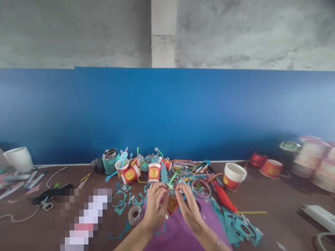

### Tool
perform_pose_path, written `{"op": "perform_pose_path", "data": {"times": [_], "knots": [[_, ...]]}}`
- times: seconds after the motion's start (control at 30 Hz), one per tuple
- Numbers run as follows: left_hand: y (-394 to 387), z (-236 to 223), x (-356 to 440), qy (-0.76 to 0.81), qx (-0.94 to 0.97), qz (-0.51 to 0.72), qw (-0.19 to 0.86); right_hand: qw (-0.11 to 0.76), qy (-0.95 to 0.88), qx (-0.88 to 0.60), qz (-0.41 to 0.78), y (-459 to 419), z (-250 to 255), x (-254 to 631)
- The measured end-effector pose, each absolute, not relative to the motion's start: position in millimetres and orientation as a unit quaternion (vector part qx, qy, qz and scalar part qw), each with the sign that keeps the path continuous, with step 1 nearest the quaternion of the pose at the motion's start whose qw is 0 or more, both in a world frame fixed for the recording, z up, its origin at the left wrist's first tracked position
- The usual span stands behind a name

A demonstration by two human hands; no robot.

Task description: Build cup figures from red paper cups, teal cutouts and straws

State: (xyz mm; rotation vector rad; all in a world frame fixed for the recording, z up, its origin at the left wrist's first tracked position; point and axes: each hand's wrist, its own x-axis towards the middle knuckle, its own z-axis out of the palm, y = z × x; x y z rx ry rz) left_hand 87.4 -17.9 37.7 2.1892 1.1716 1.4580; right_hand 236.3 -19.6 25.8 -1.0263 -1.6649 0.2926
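Observation:
Between my two hands is a red paper cup (173,205) with a yellow emblem, partly hidden by the fingers. A bent green straw (172,180) rises just behind my fingertips, and a small blue-grey round piece (171,191) shows between them. My left hand (156,203) is closed at the cup's left side, fingertips pinched near its top. From the right, my right hand (188,206) closes on the cup in the same way. What exactly the fingertips pinch is too small to tell. Beneath both wrists lies a purple sheet (209,223).
Decorated paper cups (154,172) and blue paper scraps (239,225) crowd the table's middle. A tape roll (135,214) lies left of my left hand. A teal thermos (110,161) stands behind, stacked cups (233,176) to the right. A blue panel (183,111) borders the back.

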Motion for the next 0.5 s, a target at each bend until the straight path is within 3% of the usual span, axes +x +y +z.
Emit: {"op": "perform_pose_path", "data": {"times": [0.37, 0.5], "knots": [[-18.1, 37.0, 89.9, 0.382, 0.762, 0.497, 0.161, 0.471, -0.765, -0.412, 0.151, -24.5, 29.3, 234.4], [-18.6, 34.7, 89.8, 0.378, 0.753, 0.511, 0.170, 0.478, -0.755, -0.424, 0.145, -23.9, 26.4, 233.5]]}}
